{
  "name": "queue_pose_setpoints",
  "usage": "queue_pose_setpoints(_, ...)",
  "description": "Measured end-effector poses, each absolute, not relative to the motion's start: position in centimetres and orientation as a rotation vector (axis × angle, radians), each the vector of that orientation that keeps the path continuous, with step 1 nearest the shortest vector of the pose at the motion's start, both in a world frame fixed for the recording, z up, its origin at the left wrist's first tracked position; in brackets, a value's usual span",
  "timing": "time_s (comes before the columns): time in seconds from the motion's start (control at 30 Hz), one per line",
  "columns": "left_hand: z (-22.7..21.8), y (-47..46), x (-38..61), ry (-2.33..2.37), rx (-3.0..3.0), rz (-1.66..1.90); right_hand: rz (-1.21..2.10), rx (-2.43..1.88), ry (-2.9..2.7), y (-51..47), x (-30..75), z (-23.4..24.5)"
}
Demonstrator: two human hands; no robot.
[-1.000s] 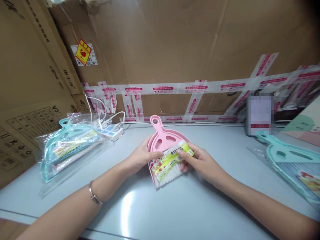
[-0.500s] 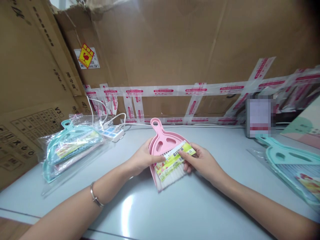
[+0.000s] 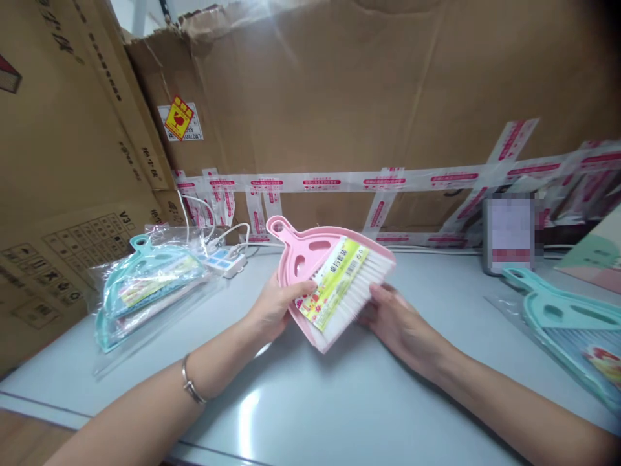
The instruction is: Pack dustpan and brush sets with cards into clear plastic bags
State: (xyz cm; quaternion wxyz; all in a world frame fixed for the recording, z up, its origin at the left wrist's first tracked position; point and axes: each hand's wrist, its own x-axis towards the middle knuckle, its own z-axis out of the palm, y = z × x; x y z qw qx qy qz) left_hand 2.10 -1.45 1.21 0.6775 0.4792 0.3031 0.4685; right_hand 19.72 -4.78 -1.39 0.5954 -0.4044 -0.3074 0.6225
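Note:
A pink dustpan (image 3: 291, 259) with a white-bristled brush (image 3: 361, 294) nested in it is held tilted above the table, its looped handle pointing up and left. A green and yellow paper label (image 3: 334, 278) lies across the brush. My left hand (image 3: 279, 301) is closed on the dustpan's left edge, thumb over the front by the label. At the lower right, my right hand (image 3: 392, 317) has its thumb against the bristle edge, while its other fingers are partly hidden behind the set.
On the left lies a mint dustpan set (image 3: 150, 278) in clear plastic, beside a white power strip (image 3: 226, 262) with cables. Another mint dustpan set (image 3: 557, 317) lies on the right, near an upright grey device (image 3: 509, 233). Large cardboard boxes (image 3: 310, 84) wall the back and left.
The dustpan set has turned so its handle leans further left and its bristles face right. My right hand has shifted from the label to the bristle edge.

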Motion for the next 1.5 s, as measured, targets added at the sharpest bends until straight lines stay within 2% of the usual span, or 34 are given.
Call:
queue_pose_setpoints(0.1, 0.5, -1.7, 2.5, 0.675, 1.255, 0.938, 1.642, -0.915, -0.657, -5.1, 19.4, -1.2)
queue_pose_setpoints(0.2, 1.0, -0.4, 1.1, 0.868, 1.645, 0.875, 1.549, -0.966, -0.591, -4.9, 19.6, -1.4)
queue_pose_setpoints(0.37, 3.9, 3.3, -5.7, 1.835, 2.369, 1.233, 1.477, -1.005, -0.550, -4.3, 20.3, -1.4)
queue_pose_setpoints(0.47, 4.1, 4.8, -9.6, 2.532, 2.239, 0.926, 1.460, -1.023, -0.526, -4.2, 20.3, -1.2)
queue_pose_setpoints(0.57, 3.2, 5.5, -11.8, 2.735, 1.973, 0.439, 1.446, -1.032, -0.523, -4.3, 20.3, -1.0)
queue_pose_setpoints(0.67, 3.3, 5.5, -13.0, 2.704, 1.860, 0.259, 1.435, -1.030, -0.535, -4.4, 20.4, -1.0)
queue_pose_setpoints(0.8, 5.3, 5.1, -13.8, 2.734, 1.848, 0.264, 1.431, -0.998, -0.547, -4.3, 20.7, -1.1)
queue_pose_setpoints(0.87, 6.1, 4.7, -13.6, 2.773, 1.879, 0.373, 1.432, -0.979, -0.559, -4.3, 20.8, -1.1)
queue_pose_setpoints(0.97, 6.3, 4.1, -11.5, 2.716, 2.140, 0.788, 1.462, -0.953, -0.590, -4.5, 20.8, -1.1)
queue_pose_setpoints(1.03, 5.7, 3.6, -9.1, 2.474, 2.437, 1.078, 1.506, -0.940, -0.618, -4.7, 20.8, -1.0)
queue_pose_setpoints(1.2, 4.0, 2.3, -3.9, 1.680, 3.018, 1.439, 1.578, -0.938, -0.724, -5.0, 20.9, -1.2)
queue_pose_setpoints(1.37, 3.6, 1.4, -2.9, 1.134, 2.947, 1.908, 1.621, -0.951, -0.798, -5.1, 20.6, -1.1)
queue_pose_setpoints(1.5, 3.1, 0.9, -2.1, 0.919, 2.958, 1.898, 1.634, -0.955, -0.777, -5.4, 20.2, -0.9)
